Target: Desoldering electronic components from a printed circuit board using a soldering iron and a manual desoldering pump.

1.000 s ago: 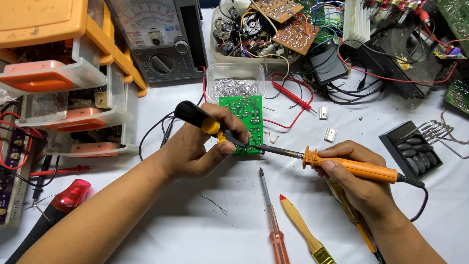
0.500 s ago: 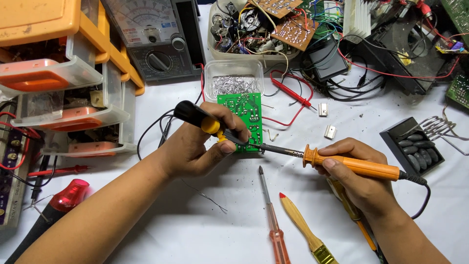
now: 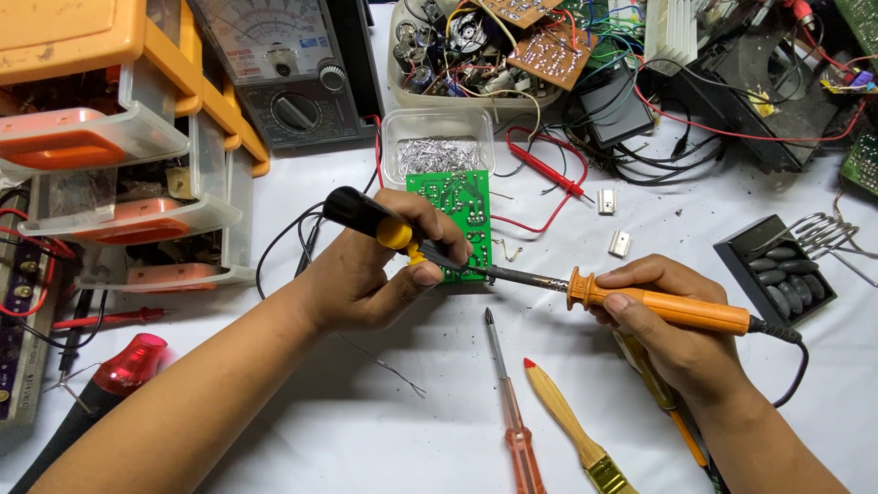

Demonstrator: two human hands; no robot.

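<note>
My left hand (image 3: 380, 265) grips a screwdriver (image 3: 366, 218) with a black and yellow handle and holds the lower edge of a green circuit board (image 3: 453, 215) that rests on the white table. My right hand (image 3: 672, 325) holds an orange-handled soldering iron (image 3: 672, 306) like a pen. Its dark metal tip (image 3: 498, 273) lies against the bottom edge of the board, right beside my left fingers. A black cord runs from the iron's rear around my right wrist.
A clear tub of silvery bits (image 3: 437, 146) sits behind the board. A red-handled screwdriver (image 3: 512, 416) and a wooden brush (image 3: 576, 430) lie in front. An analog multimeter (image 3: 279, 73), orange drawer boxes (image 3: 110, 137), tangled wires and loose boards crowd the back. A black soldering stand (image 3: 777, 265) is at right.
The hands have barely moved; the iron's tip stays at the board's lower edge and the left hand keeps its grip. The view shifted slightly.
</note>
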